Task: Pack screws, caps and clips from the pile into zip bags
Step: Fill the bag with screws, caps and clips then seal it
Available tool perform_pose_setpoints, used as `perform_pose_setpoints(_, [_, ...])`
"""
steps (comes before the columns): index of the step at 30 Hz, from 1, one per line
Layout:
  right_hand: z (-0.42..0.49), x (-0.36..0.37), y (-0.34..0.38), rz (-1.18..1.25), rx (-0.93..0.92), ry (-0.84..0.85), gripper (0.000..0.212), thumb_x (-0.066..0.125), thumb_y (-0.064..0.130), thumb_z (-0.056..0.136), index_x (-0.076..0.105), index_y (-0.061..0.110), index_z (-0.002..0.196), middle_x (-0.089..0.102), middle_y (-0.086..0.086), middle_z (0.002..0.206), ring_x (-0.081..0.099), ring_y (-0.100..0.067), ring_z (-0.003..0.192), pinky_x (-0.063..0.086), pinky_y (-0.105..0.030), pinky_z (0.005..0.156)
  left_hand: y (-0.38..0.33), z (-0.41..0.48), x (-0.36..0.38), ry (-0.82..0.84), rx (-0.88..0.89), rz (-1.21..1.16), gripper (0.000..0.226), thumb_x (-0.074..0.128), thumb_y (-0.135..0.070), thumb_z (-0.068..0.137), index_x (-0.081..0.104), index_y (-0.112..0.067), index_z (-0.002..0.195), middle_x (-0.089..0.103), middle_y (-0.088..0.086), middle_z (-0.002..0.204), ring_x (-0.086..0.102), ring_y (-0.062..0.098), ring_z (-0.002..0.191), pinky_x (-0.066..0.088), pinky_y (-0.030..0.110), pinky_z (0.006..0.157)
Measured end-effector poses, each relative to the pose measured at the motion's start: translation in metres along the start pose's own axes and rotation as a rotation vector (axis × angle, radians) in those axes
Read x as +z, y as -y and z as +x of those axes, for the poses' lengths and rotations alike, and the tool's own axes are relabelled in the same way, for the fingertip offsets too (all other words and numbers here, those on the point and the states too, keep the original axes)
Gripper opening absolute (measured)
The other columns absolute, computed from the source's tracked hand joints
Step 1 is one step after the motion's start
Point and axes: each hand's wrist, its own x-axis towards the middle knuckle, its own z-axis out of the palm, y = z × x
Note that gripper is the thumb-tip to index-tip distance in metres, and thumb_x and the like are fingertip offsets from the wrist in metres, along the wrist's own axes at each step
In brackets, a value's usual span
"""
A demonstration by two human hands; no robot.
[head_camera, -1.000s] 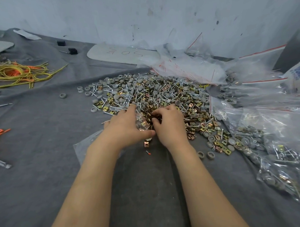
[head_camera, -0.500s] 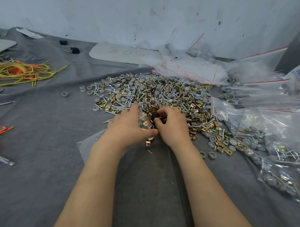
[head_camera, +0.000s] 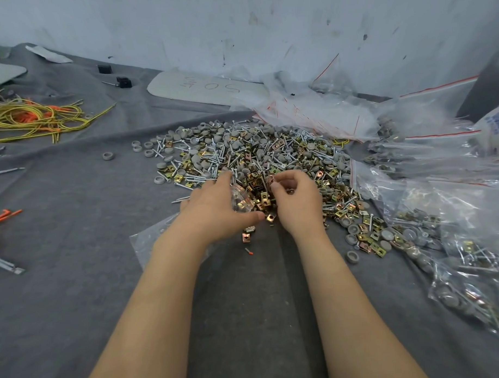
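Two hands (head_camera: 216,215) (head_camera: 298,207), one mixed pile (head_camera: 269,148)

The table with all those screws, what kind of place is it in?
Probably a small workshop or packing bench. A big pile of screws, caps and clips lies on a grey cloth, filled zip bags sit beside it, and yellow wires lie nearby.

A pale wall (head_camera: 237,25), scuffed and flecked with dark marks and scratches, rises directly behind the table (head_camera: 76,279). A wrinkled grey cloth (head_camera: 59,212) covers the table up to the wall's foot. At the far right a dark slanted panel (head_camera: 485,87) stands before the wall. The light is soft and even, the shadows faint.
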Motion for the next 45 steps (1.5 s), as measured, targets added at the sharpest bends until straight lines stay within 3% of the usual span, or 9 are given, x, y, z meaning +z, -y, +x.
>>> perform_pose_setpoints(6, [0.002, -0.004, 0.002, 0.239, 0.095, 0.043, 0.020, 0.060, 0.013, 0.092, 0.060, 0.028, 0.079, 0.065, 0.002, 0.082, 0.065, -0.024, 0.087, 0.052, -0.042, 0.085, -0.001, 0.000, -0.001, -0.004, 0.000, -0.015, 0.101, 0.073, -0.055, 0.074, 0.016, -0.022, 0.151, 0.030, 0.007, 0.154, 0.029, 0.028, 0.141, 0.030, 0.046, 0.112])
perform_pose_setpoints(12, [0.003, -0.006, 0.002, 0.355, 0.136, 0.083, 0.019, 0.060, 0.013, 0.093, 0.060, 0.026, 0.080, 0.064, 0.005, 0.074, 0.058, 0.003, 0.056, 0.049, -0.020, 0.062, -0.002, -0.001, 0.000, -0.015, -0.006, 0.009, 0.101, 0.073, -0.057, 0.073, 0.017, -0.023, 0.150, 0.030, 0.006, 0.154, 0.029, 0.029, 0.141, 0.029, 0.048, 0.112])
perform_pose_setpoints(20, [-0.001, -0.011, 0.010, 0.479, 0.178, 0.135, 0.015, 0.061, 0.009, 0.092, 0.062, 0.020, 0.082, 0.062, 0.003, 0.074, 0.056, 0.007, 0.048, 0.046, -0.011, 0.050, -0.007, -0.011, -0.004, 0.107, 0.013, 0.198, 0.115, 0.063, -0.079, 0.059, 0.007, -0.038, 0.151, 0.016, 0.000, 0.155, 0.015, 0.030, 0.144, 0.014, 0.050, 0.116])
perform_pose_setpoints(24, [-0.004, -0.013, 0.015, 0.535, 0.164, 0.216, 0.013, 0.062, 0.008, 0.091, 0.064, 0.019, 0.083, 0.063, 0.004, 0.074, 0.058, 0.003, 0.051, 0.048, -0.015, 0.055, -0.012, -0.006, -0.005, -0.135, 0.088, -0.119, 0.069, 0.062, -0.054, 0.083, 0.041, -0.023, 0.141, 0.050, 0.004, 0.135, 0.046, 0.023, 0.127, 0.038, 0.044, 0.107])
perform_pose_setpoints(26, [-0.006, -0.014, 0.019, 0.564, 0.151, 0.253, 0.011, 0.062, 0.008, 0.091, 0.064, 0.018, 0.086, 0.065, 0.006, 0.074, 0.060, 0.001, 0.054, 0.049, -0.015, 0.058, -0.015, -0.004, -0.005, -0.222, 0.106, -0.250, 0.031, 0.060, -0.035, 0.092, 0.059, -0.018, 0.118, 0.064, -0.001, 0.107, 0.060, 0.017, 0.106, 0.047, 0.036, 0.096])
perform_pose_setpoints(28, [-0.007, -0.013, 0.023, 0.618, 0.130, 0.276, 0.011, 0.062, 0.006, 0.090, 0.064, 0.016, 0.087, 0.065, 0.006, 0.072, 0.060, -0.002, 0.057, 0.050, -0.016, 0.059, -0.018, -0.002, -0.003, -0.257, 0.103, -0.321, 0.011, 0.060, -0.026, 0.093, 0.063, -0.018, 0.100, 0.066, -0.003, 0.093, 0.063, 0.015, 0.092, 0.050, 0.030, 0.086])
perform_pose_setpoints(35, [-0.010, -0.007, 0.019, 0.667, 0.113, 0.314, 0.013, 0.062, 0.001, 0.089, 0.063, 0.013, 0.084, 0.066, 0.002, 0.072, 0.062, -0.003, 0.060, 0.048, -0.014, 0.057, -0.016, -0.001, 0.001, -0.302, 0.062, -0.433, 0.013, 0.061, -0.027, 0.092, 0.066, -0.016, 0.090, 0.067, -0.004, 0.081, 0.062, 0.012, 0.079, 0.048, 0.026, 0.072])
perform_pose_setpoints(40, [-0.007, -0.006, 0.019, 0.668, 0.102, 0.326, 0.017, 0.062, -0.003, 0.088, 0.063, 0.013, 0.083, 0.065, 0.000, 0.073, 0.062, -0.003, 0.061, 0.048, -0.014, 0.057, -0.017, 0.000, 0.001, -0.295, 0.029, -0.482, 0.010, 0.060, -0.021, 0.093, 0.067, -0.014, 0.092, 0.069, 0.001, 0.085, 0.066, 0.016, 0.084, 0.054, 0.036, 0.082])
perform_pose_setpoints(45, [-0.008, -0.008, 0.021, 0.688, 0.135, 0.317, 0.023, 0.059, -0.005, 0.088, 0.064, 0.015, 0.079, 0.063, 0.005, 0.068, 0.060, -0.002, 0.060, 0.047, -0.015, 0.056, -0.019, 0.001, 0.003, -0.260, 0.050, -0.485, 0.004, 0.059, -0.016, 0.094, 0.062, -0.015, 0.095, 0.065, -0.001, 0.087, 0.063, 0.017, 0.087, 0.050, 0.029, 0.080])
